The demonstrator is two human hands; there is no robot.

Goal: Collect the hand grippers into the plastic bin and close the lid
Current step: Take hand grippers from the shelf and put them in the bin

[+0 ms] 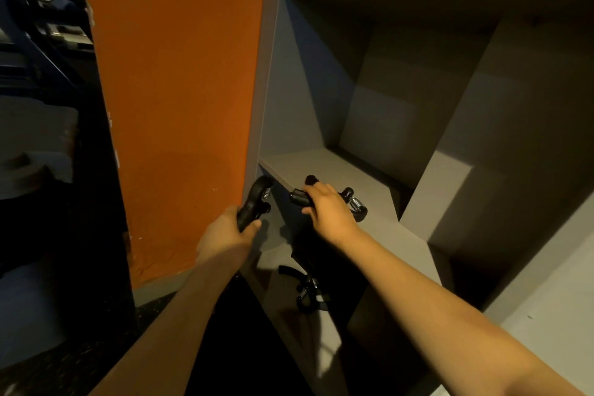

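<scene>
– Black moulded handles and a bright coiled steel spring: is that what each hand has?
– Yes. The left hand (229, 230) is curled round the lower handle of the first hand gripper (255, 199), which stands nearly upright, its spring showing at the top.
– And the other?
– The right hand (328, 209) grasps the second hand gripper (297, 198) from above. One handle end pokes out to the left of the fingers and the spring end pokes out to the right.
– Is it resting on anything?
– It is over a shelf board (337, 167) of the shelf unit (466, 106), which is matt grey with flat panels and square compartments. I cannot tell whether it touches the board.
– Anything in the compartments?
– A third hand gripper (308, 291) lies on a lower board (273, 247), beneath the right forearm and partly in shadow.
– What is round about?
– A smooth orange panel (180, 90) rises just left of the unit, close beside the left hand. Further left are dark shapes too dim to name, and below them is a dark speckled floor (96, 347).
</scene>
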